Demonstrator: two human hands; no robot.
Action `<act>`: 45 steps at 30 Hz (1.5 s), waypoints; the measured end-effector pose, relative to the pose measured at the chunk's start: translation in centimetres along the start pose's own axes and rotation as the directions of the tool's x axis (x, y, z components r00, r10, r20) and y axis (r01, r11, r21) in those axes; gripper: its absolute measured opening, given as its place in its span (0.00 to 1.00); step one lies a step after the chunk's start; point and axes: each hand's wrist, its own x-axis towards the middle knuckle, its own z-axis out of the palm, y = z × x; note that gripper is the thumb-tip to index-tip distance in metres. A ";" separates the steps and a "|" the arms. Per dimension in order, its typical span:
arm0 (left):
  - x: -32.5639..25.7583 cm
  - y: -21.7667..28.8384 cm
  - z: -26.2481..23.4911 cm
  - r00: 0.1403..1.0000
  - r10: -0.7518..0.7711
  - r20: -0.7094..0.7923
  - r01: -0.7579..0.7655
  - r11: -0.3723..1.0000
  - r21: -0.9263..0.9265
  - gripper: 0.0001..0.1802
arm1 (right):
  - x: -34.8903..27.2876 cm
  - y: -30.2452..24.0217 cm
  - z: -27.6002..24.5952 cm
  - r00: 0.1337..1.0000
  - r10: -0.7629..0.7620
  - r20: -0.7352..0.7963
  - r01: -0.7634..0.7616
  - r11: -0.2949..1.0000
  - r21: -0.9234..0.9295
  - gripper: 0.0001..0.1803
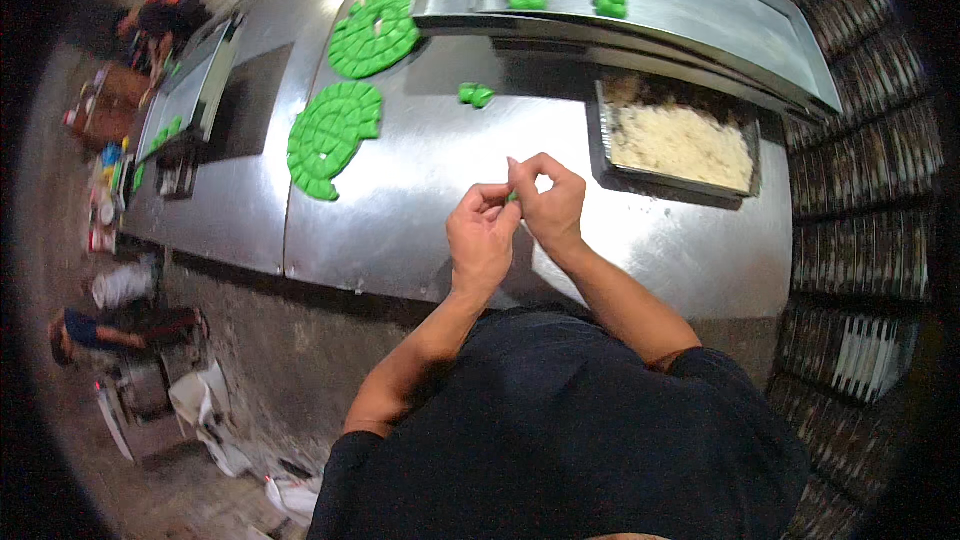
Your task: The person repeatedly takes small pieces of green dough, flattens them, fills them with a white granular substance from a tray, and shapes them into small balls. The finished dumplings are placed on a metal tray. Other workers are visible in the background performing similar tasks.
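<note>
Both hands, left hand (482,240) and right hand (548,202), are pinched narrowly on a green dough piece (512,197); soft, light, best gripped gently at its edges.

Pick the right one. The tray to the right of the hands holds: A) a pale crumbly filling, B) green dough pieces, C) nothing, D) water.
A: the rectangular metal tray on the steel table is filled with a whitish crumbly mass, while the green pieces lie elsewhere, like the small green piece near the table's middle.
</note>
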 end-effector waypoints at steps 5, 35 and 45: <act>2.2 8.1 9.1 0.972 0.234 -0.022 -0.234 0.972 0.013 0.19 | 5.7 -5.7 -6.0 0.923 -0.236 -0.302 0.290 0.945 0.148 0.26; 9.0 -3.0 18.3 0.814 -0.454 0.364 0.450 0.887 0.099 0.21 | 11.6 16.0 -26.7 0.862 0.455 0.223 -0.486 0.868 0.107 0.16; 12.4 -7.0 25.7 0.721 -0.629 0.290 0.671 0.738 -0.069 0.19 | 9.2 11.4 -24.5 0.994 0.010 -0.112 -0.063 0.875 -0.479 0.11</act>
